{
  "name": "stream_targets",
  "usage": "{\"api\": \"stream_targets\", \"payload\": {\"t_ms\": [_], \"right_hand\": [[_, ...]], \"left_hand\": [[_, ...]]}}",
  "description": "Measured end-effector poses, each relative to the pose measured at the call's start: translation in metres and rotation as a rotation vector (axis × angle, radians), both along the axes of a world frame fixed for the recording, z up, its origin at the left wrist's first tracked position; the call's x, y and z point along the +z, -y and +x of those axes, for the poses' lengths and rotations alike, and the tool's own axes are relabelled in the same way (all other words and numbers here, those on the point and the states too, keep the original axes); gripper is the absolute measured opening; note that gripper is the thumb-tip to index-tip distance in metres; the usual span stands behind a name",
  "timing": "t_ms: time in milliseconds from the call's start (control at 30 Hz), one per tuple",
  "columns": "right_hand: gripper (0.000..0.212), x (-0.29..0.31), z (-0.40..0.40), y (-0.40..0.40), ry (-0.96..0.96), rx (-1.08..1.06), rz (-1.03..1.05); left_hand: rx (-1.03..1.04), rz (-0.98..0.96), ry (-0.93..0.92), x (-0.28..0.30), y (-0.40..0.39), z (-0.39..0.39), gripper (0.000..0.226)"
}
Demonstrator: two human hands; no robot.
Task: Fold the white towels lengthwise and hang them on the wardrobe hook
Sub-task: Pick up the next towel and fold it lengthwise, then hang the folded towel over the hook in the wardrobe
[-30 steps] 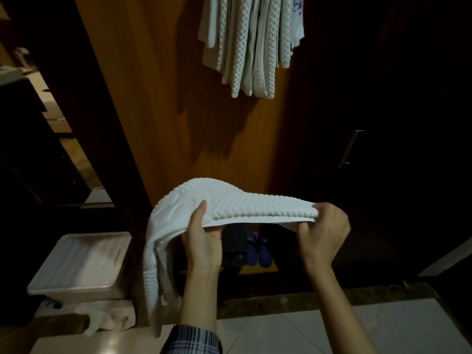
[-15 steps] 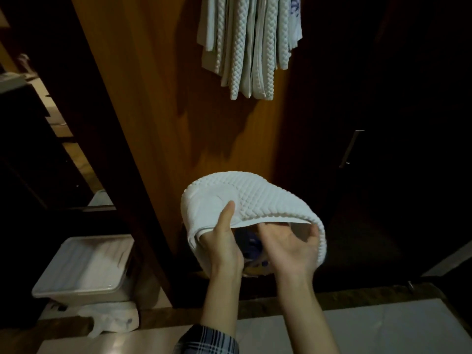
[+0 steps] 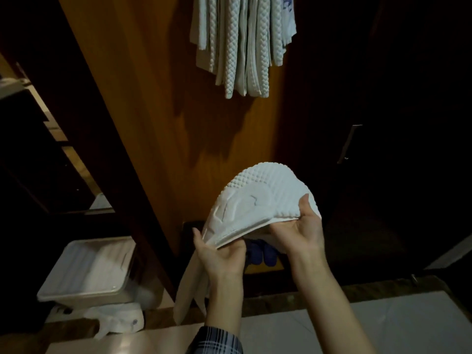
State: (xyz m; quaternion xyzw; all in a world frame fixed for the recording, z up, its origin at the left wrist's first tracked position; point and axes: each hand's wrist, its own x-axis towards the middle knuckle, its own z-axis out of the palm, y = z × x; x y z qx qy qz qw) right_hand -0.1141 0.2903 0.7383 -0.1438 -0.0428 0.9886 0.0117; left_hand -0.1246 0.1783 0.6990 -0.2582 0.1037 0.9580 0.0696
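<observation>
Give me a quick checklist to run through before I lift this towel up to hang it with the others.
1. Left hand grips the towel: ok.
2. Right hand grips its other end: ok.
3. Fold complete and tidy: not ok, loose ends hang below the left hand.
4. Hanging towels stay put: ok.
5. Free room on the hook: cannot tell, it is out of view.

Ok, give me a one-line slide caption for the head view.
Both hands, left hand and right hand, hold a folded white towel below towels hanging on the wooden wardrobe.
</observation>
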Motion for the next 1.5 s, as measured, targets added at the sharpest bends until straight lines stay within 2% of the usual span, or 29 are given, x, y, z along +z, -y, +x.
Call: {"api": "stream_targets", "payload": {"t_ms": [167,300,433,533,667,867,967,1100,1167,1333,1400,1500], "right_hand": [[0.045,0.007,-0.006,-0.008,-0.056,-0.054,0.002],[0.043,0.042,-0.018,-0.025,-0.052,-0.037,0.015],[0.046,0.09,-0.04,-0.05,-0.06,-0.032,0.071],[0.055,0.134,-0.058,-0.069,-0.103,0.012,0.159],[0.051,0.198,-0.076,-0.088,-0.106,-0.012,0.289],[0.027,0.283,-0.095,-0.102,-0.114,-0.12,0.494],[0.03,0.324,-0.101,-0.106,-0.084,-0.108,0.714],[0.038,0.364,-0.11,-0.111,-0.066,-0.095,0.886],[0.041,0.38,-0.117,-0.115,-0.082,-0.102,0.906],[0.039,0.413,-0.137,-0.125,-0.155,-0.142,0.938],[0.037,0.423,-0.148,-0.128,-0.192,-0.166,0.919],[0.036,0.435,-0.174,-0.135,-0.252,-0.207,0.917]], "left_hand": [[-0.071,-0.143,-0.09,0.009,0.015,-0.022,0.033],[-0.073,-0.142,-0.077,0.052,0.019,-0.048,0.039],[-0.079,-0.171,-0.19,0.106,0.007,-0.071,0.036],[-0.059,-0.247,-0.264,0.147,-0.006,-0.086,0.041],[-0.04,-0.36,-0.383,0.201,-0.014,-0.102,0.054],[0.022,-0.688,-0.528,0.288,-0.012,-0.119,0.03],[0.007,-0.8,-0.583,0.329,-0.011,-0.132,0.025],[-0.069,-0.903,-0.625,0.373,-0.007,-0.151,0.029],[-0.114,-0.978,-0.642,0.391,-0.005,-0.161,0.029],[-0.116,-1.14,-0.73,0.432,-0.007,-0.187,0.046],[-0.104,-1.17,-0.781,0.448,-0.008,-0.201,0.059],[-0.039,-1.125,-0.874,0.468,-0.009,-0.229,0.066]]}}
